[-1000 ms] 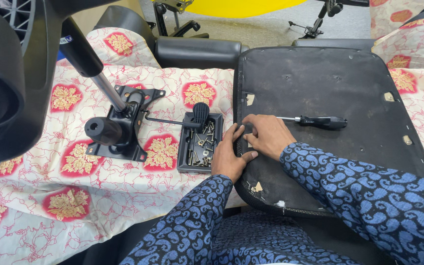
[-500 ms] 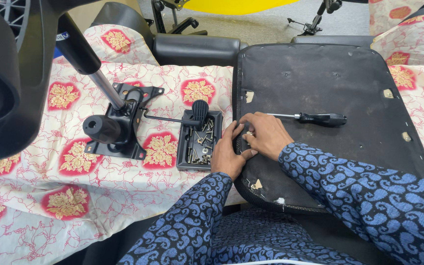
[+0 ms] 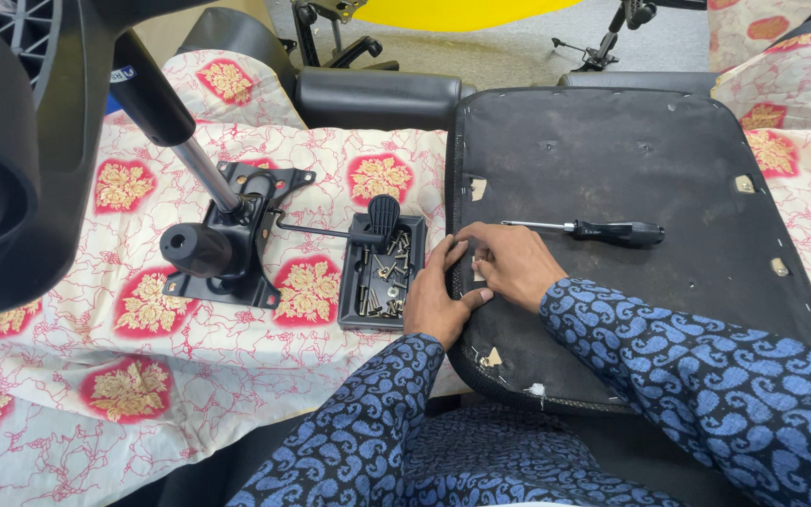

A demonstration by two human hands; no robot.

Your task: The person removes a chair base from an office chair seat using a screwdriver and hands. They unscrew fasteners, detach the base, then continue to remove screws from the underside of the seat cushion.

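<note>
My left hand (image 3: 438, 296) and my right hand (image 3: 506, 262) meet at the left edge of an upturned black chair seat base (image 3: 631, 169). Their fingers pinch together over a small pale spot on the seat; whatever sits between the fingertips is hidden. A black-handled screwdriver (image 3: 593, 230) lies on the seat just right of my right hand. Left of my left hand, a small black tray (image 3: 382, 277) holds several screws and bolts.
A black chair tilt mechanism with a gas cylinder and lever (image 3: 222, 239) lies on the red-and-cream floral cloth (image 3: 143, 376). A black chair back (image 3: 11, 150) fills the left edge. A black armrest pad (image 3: 377, 94) lies behind the tray.
Both hands stay at the seat's left edge; the fingers have shifted slightly while working the same spot. The screwdriver, tray and mechanism have not moved.
</note>
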